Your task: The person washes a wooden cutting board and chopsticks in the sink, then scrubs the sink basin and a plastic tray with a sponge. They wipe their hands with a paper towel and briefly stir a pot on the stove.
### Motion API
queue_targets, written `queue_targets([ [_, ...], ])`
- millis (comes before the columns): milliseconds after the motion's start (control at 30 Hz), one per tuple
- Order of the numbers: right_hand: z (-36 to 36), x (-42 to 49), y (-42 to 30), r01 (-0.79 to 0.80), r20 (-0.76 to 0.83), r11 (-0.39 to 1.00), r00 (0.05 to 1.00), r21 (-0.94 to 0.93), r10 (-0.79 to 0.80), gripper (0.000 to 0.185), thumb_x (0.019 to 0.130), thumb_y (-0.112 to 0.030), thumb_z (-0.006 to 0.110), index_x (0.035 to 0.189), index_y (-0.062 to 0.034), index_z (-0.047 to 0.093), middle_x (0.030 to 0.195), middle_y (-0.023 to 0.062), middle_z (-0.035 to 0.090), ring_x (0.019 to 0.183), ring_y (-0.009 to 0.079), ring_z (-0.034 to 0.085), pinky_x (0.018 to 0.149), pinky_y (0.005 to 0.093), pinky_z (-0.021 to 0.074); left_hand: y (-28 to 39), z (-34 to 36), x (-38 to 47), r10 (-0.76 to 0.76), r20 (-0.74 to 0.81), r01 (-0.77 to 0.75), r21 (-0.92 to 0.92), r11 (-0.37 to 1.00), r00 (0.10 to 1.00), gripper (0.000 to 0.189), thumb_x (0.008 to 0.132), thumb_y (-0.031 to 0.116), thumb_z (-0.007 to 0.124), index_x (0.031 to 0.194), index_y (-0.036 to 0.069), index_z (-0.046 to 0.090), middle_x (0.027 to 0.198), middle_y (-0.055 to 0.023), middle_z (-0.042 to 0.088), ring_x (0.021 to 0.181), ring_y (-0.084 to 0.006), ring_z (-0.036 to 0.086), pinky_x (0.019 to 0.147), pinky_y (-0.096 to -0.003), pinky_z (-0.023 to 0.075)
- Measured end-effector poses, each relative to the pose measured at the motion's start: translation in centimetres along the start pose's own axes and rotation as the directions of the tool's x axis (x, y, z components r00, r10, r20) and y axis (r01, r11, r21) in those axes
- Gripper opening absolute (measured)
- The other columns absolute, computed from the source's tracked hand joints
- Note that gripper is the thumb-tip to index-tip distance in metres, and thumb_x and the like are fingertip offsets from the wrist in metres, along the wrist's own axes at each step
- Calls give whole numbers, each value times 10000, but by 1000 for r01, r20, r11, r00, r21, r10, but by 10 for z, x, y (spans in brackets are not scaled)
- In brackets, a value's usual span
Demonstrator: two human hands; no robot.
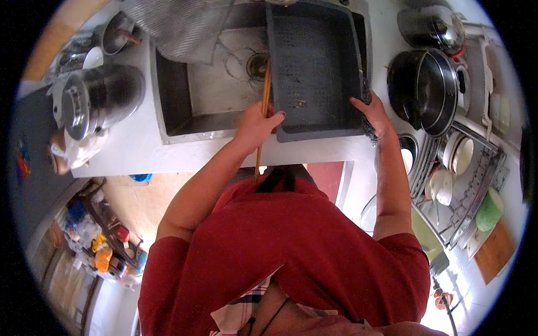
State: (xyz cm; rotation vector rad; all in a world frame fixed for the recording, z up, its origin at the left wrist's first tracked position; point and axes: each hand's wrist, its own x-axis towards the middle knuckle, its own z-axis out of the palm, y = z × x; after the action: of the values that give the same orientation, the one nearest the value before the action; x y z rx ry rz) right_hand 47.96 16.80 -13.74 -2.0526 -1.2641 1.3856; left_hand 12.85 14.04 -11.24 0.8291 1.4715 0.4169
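A dark grey plastic tray (315, 80) with small perforations in its base rests over the right part of a metal sink (176, 137). My left hand (258, 126) is closed around thin wooden sticks (266, 90), perhaps chopsticks, which point towards the drain (257, 67). Its thumb lies at the tray's left edge. At the tray's right side, my right hand (376, 115) holds a dark mesh scrubber (369, 128) against the outer wall, thumb over the rim. The palm partly hides the scrubber.
A grey ribbed sheet (180, 29) covers the sink's back left. Left of it stands a metal pot (101, 101). To the right are a dark pot (433, 92) and a wire dish rack (462, 218) with bowls (458, 153). The counter's front edge (168, 170) runs before me.
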Motion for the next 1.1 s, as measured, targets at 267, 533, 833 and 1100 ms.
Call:
queue_targets([
  [267,-23,-54,-62,-31,194,999,980,-21,34,581,780,-79,696,1298,40,460,1116,111,619,1010,176,575,913,281,429,37,-28,-55,-159,242,249,-406,880,957,332,804,314,733,889,100,493,667,28,451,523,-57,354,443,-205,269],
  [533,122,-36,-83,84,185,992,981,-91,-66,558,811,-243,689,1245,49,494,1064,170,636,978,247,603,870,335,465,-23,-118,-75,-129,-382,38,-237,971,915,512,770,311,754,1137,23,544,891,-56,567,674,-121,497,558,-232,380],
  [833,182,39,-155,400,138,854,917,-333,-375,595,864,-477,598,1203,5,512,1088,223,624,1004,357,613,847,438,482,-87,-145,-7,210,-610,-180,111,977,764,354,819,199,652,1117,12,605,877,-132,646,803,-228,622,742,-343,482],
  [1100,270,104,-196,-130,613,911,775,392,-153,558,877,-417,617,1277,-37,533,1272,127,518,1231,224,428,1039,359,326,-102,-127,16,402,-599,-166,409,897,693,337,860,211,601,1127,13,544,845,-243,637,762,-408,630,678,-465,493],
])
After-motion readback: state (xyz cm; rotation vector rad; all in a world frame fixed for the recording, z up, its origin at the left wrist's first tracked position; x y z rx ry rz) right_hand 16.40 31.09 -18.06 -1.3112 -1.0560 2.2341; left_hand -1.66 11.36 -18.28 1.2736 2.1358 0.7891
